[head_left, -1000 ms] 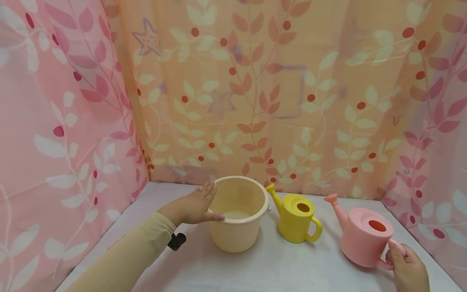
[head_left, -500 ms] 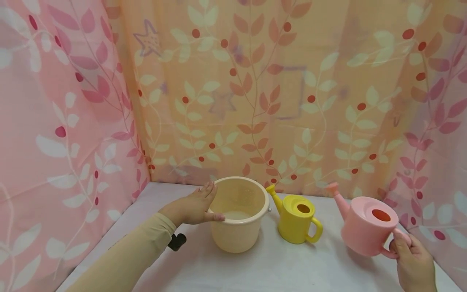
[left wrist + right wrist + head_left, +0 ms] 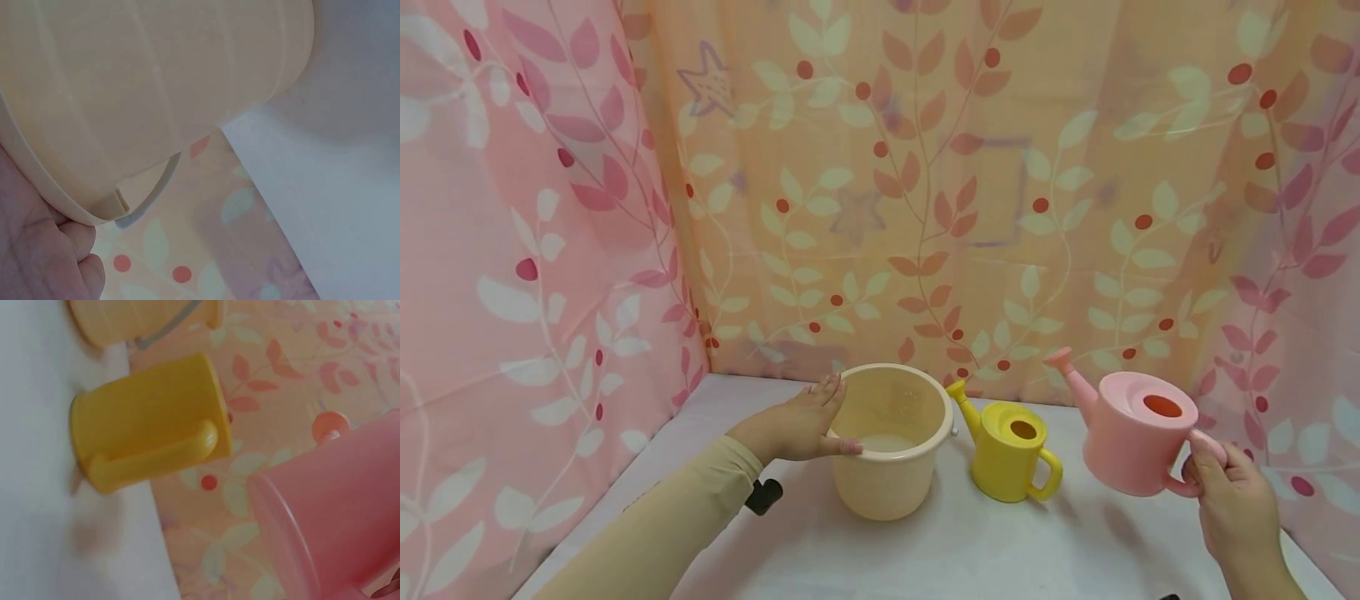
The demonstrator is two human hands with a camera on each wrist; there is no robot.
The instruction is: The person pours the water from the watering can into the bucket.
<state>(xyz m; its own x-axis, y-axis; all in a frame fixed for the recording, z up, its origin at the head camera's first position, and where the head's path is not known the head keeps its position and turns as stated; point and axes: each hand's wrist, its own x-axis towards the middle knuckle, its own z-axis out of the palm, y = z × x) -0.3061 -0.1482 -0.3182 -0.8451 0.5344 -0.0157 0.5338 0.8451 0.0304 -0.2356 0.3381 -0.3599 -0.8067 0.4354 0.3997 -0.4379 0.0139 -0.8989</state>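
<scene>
At four o'clock in the head view, the right hand (image 3: 1236, 500) grasps the handle of a pink watering can (image 3: 1131, 442), holding it raised clear of the white-covered table (image 3: 970, 550). The can is a plain, smooth, pale pink, with a squat round body and a raised disc on its top; an oval opening toward the handle side shows a deep orange-red interior. Its tapering spout points to eleven o'clock and ends in a flared, round sprinkler head of a slightly more coral pink, while the looped handle sits at four o'clock on the body. From the right wrist, the pink sides look glossy, with a soft highlight along the edge. At nine o'clock from it, a yellow watering can (image 3: 1000, 467) of similar shape stands upright on the table. Further toward nine o'clock stands a cream bucket (image 3: 883, 487), faintly ribbed outside, with a grey bail (image 3: 172, 325). The left hand (image 3: 793, 429) rests against the bucket's rim between eight and ten o'clock, fingers extended, clutching nothing. Leafy patterned cloth (image 3: 925, 208) hangs behind at twelve o'clock.
</scene>
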